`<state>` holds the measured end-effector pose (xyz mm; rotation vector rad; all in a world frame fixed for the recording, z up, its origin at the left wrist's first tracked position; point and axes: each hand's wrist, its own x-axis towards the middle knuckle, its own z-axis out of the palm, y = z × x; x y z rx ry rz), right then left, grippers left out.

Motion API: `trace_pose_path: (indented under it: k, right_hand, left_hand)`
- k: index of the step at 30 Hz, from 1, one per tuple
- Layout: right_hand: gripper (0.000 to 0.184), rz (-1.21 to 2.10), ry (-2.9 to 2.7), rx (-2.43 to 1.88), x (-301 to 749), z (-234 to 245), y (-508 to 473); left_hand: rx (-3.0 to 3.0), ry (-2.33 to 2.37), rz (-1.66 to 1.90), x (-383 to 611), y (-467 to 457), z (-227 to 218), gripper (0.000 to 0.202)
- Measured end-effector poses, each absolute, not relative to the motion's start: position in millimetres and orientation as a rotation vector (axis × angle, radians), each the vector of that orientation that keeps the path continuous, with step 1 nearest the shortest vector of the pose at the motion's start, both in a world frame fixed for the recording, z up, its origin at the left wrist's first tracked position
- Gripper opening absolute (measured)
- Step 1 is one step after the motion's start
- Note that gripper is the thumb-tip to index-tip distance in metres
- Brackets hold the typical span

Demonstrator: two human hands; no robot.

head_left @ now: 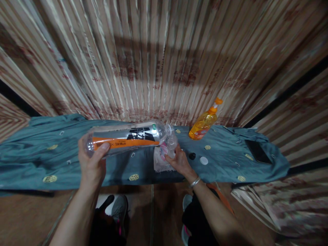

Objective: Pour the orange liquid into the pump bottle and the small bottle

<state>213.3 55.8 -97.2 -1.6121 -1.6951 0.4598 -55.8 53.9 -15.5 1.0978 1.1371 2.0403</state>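
My left hand [93, 153] is wrapped round the base of a large clear plastic bottle [123, 136] with an orange and silver label. The bottle lies nearly level in the air, its uncapped neck pointing right. In my right hand [179, 160], which wears a silver bracelet at the wrist, is a small clear plastic bottle [172, 140] with some pink on it. The big bottle's mouth is right at the top of the small one; whether they touch I cannot tell. Beneath them lies a pale cloth [159, 164]. A black cap [192, 156] and a white cap [204, 160] lie right of my right hand.
An orange pump bottle [203, 124] stands at the back right of the table with a green patterned cloth [64, 167]. Toward the right end lies a dark phone [257, 151]. A pleated striped curtain [159, 61] hangs close behind the table.
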Motion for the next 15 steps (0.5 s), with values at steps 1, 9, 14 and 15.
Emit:
trace_pose_path:
  k: [1, 9, 14, 15]
  right_hand:
    - [0.044, 0.456, -1.695, -1.614, 213.2, -97.0, 55.9]
    - [0.047, 0.401, -1.700, -1.620, 212.4, -98.5, 56.8]
    - [0.044, 0.361, -1.696, -1.613, 212.6, -100.3, 56.8]
    - [0.043, 0.362, -1.692, -1.616, 212.5, -100.1, 56.7]
  left_hand:
    - [1.009, 1.104, 2.029, -55.2, 53.6, -14.4, 0.061]
    - [0.951, 1.099, 2.036, -53.7, 53.6, -12.3, 0.061]
    - [1.003, 1.095, 2.017, -54.2, 53.6, -13.4, 0.058]
    - [1.005, 1.090, 2.018, -54.2, 53.6, -13.6, 0.058]
